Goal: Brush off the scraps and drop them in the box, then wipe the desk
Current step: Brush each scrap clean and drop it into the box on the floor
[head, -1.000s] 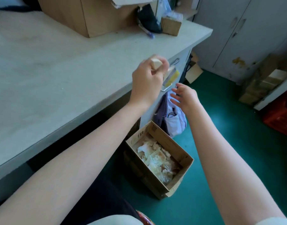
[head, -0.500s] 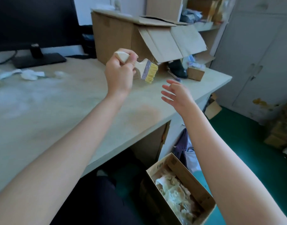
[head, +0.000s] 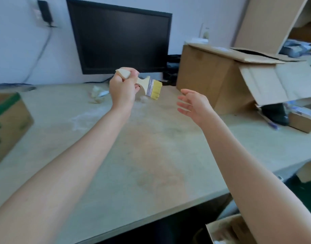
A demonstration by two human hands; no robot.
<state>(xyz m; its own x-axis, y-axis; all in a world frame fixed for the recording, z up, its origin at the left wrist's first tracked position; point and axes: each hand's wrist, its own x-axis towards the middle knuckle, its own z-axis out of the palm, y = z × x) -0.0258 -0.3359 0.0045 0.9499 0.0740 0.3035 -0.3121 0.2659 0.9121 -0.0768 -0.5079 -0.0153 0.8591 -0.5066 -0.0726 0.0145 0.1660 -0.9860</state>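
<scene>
My left hand (head: pixel 123 90) grips the wooden handle of a brush (head: pixel 149 87) with yellow bristles, held above the back middle of the desk (head: pixel 151 155). My right hand (head: pixel 193 104) hovers to the right of the brush, fingers spread and holding nothing. Crumpled pale scraps (head: pixel 97 95) lie on the desk near the monitor, with a whitish dusty smear (head: pixel 84 118) in front of them. A corner of the scrap box (head: pixel 221 231) shows on the floor at the bottom right, below the desk edge.
A black monitor (head: pixel 121 41) stands at the back. A large brown carton (head: pixel 216 76) with hanging flaps sits back right, a small box (head: pixel 302 122) and a pen (head: pixel 269 120) beside it. A green-printed carton (head: pixel 7 125) stands at the left edge.
The view has swung up from the floor box to the desk. My left hand has carried the brush from the desk's edge toward the back middle, and my right hand followed, still open.
</scene>
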